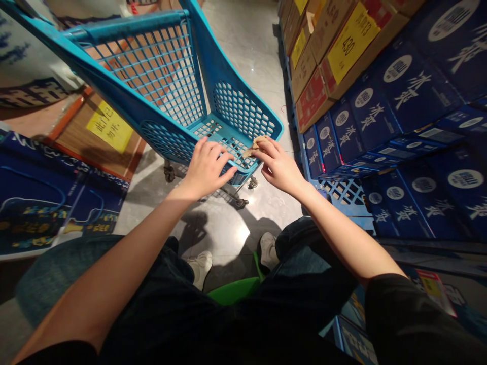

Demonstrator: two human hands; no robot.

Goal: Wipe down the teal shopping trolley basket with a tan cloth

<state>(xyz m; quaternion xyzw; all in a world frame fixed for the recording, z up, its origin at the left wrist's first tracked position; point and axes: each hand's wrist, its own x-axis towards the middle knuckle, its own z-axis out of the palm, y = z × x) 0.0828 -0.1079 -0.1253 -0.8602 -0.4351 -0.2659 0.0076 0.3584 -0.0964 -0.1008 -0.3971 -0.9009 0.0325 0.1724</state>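
A blue plastic shopping cart point(178, 86) stands on the grey floor just ahead of my knees. My left hand point(207, 167) lies on the near bottom edge of its mesh basket, fingers spread flat. My right hand point(277, 165) is at the cart's right corner, fingers pinched on a small crumpled brown scrap point(255, 145) that rests against the mesh. I am seated low, with my legs and pale shoes point(201, 263) visible below.
Stacked dark blue cartons point(403, 101) and brown boxes with yellow price tags point(352, 40) fill the right side on a blue pallet point(344, 192). Blue printed boxes point(49, 203) and a wooden crate with a yellow label point(110, 126) stand left. Something green point(234, 289) lies beneath me.
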